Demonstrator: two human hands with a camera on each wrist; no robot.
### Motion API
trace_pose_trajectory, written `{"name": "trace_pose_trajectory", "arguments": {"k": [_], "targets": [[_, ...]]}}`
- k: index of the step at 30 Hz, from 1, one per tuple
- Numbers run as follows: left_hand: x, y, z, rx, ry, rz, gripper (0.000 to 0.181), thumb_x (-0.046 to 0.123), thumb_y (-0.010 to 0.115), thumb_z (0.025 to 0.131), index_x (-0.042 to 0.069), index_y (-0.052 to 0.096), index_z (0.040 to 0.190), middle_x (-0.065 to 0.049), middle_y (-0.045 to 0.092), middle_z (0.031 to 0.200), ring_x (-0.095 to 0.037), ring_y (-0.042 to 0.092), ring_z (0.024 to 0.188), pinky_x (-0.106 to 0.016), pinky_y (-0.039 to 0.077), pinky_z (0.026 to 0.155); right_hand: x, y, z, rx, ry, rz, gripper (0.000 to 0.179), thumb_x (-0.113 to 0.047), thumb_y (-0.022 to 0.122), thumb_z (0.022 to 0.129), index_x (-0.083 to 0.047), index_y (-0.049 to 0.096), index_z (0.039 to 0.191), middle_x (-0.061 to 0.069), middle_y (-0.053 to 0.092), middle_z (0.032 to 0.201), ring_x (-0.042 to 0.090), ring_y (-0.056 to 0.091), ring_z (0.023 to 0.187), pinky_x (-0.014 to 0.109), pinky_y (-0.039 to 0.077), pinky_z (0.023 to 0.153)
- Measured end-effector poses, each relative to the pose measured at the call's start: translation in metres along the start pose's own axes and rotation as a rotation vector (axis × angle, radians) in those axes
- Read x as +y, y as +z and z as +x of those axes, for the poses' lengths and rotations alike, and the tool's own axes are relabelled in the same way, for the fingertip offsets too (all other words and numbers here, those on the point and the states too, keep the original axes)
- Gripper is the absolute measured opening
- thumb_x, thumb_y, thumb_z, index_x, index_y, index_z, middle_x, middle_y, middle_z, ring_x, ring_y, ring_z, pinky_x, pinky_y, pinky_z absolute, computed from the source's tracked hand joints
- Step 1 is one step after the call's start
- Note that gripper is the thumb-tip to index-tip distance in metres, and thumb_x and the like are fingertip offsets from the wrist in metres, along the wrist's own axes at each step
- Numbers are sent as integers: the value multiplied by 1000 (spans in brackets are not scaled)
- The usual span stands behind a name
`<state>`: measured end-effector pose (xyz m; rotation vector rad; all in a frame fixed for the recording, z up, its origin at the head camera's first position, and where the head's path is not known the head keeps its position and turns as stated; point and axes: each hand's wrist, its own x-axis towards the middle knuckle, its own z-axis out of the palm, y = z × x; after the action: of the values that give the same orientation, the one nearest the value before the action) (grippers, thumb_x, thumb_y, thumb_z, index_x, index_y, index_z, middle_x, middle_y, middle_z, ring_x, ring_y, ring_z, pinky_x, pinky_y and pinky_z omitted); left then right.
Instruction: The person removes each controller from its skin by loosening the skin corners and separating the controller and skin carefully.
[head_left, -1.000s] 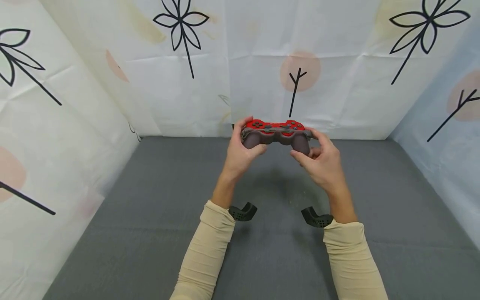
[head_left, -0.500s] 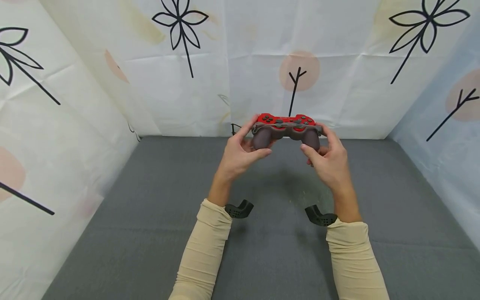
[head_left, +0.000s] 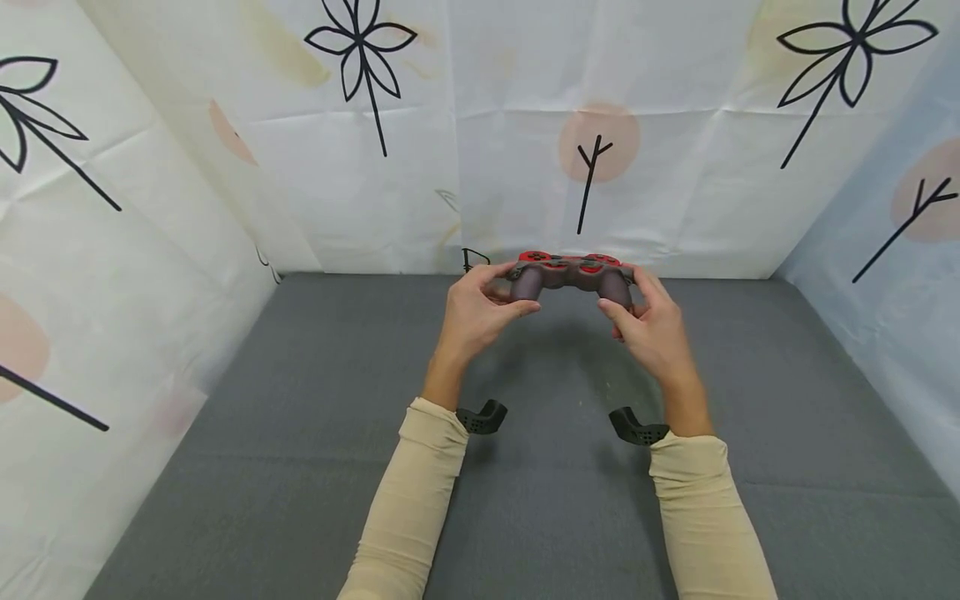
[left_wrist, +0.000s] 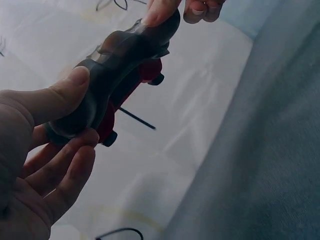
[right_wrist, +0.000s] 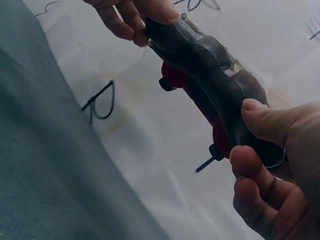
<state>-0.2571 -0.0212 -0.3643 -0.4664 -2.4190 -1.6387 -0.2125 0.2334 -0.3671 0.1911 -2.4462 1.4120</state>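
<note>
A red game controller (head_left: 570, 271) with a dark grey cover is held up in the air between both hands, near the back wall. My left hand (head_left: 480, 310) grips its left end, thumb below the left handle. At the other end my right hand (head_left: 654, 327) holds the right handle, its thumb pressing the near side. In the left wrist view the cover (left_wrist: 117, 67) faces the camera, with the red body partly showing beneath. The right wrist view shows the thumb on the cover (right_wrist: 215, 75) and fingers curled under the handle.
A grey cloth-covered table (head_left: 555, 500) lies under the hands. White printed fabric (head_left: 510, 167) forms the back wall, with fabric walls at left and right too. Dark wrist mounts (head_left: 483, 417) stick inward from the wrists.
The controller first shifted right and up, then came down a little and tipped, so less of its red face shows. Both hands moved with it and kept their hold.
</note>
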Motion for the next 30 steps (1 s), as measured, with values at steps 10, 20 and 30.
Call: {"name": "trace_pose_trajectory", "arguments": {"k": [10, 20, 30], "targets": [[-34, 6, 5, -81, -140, 89, 65, 35, 88, 80, 25, 63, 139, -2, 67, 122, -18, 71, 95, -37, 58, 78, 37, 23, 7, -73, 132, -27, 71, -33, 68, 99, -14, 35, 159, 12, 46, 151, -4, 60, 61, 20, 50, 59], [-72, 21, 4, -108, -223, 66, 67, 32, 87, 82, 25, 60, 143, -3, 59, 144, -22, 72, 106, -41, 59, 84, 71, 40, 3, -139, 216, 12, 69, -33, 68, 99, -17, 36, 159, 14, 44, 154, -2, 60, 60, 20, 51, 60], [-83, 28, 2, -140, -217, 54, 72, 24, 88, 81, 27, 57, 146, -5, 57, 144, -23, 70, 107, -38, 58, 83, 83, 38, 2, -197, 239, 30, 80, -26, 73, 96, -17, 29, 162, 22, 56, 140, -1, 62, 66, 21, 52, 66]]}}
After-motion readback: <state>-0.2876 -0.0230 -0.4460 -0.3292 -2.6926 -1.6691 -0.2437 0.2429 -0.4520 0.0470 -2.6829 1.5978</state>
